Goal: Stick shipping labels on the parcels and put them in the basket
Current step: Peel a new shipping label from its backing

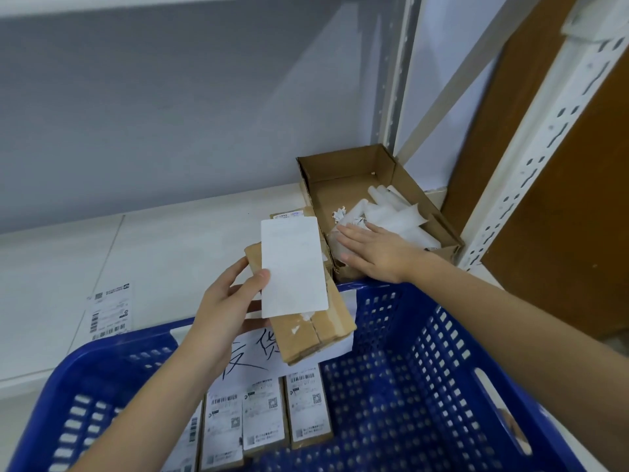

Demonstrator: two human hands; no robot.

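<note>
My left hand (224,308) grips a brown cardboard parcel (313,328) above the far rim of the blue basket (425,369). Its thumb pins a white label (292,267), blank side up, against the parcel's top. My right hand (374,253) lies flat with straight fingers over the near corner of an open cardboard box (340,175), touching crumpled white backing papers (391,216) inside it. Several labelled parcels (265,417) lie side by side on the basket floor.
A printed shipping label (110,311) lies on the white table to the left. Another labelled parcel (289,214) sits behind the held one. A handwritten paper sign (255,356) hangs on the basket's far wall. White slotted shelf posts (531,158) stand at right.
</note>
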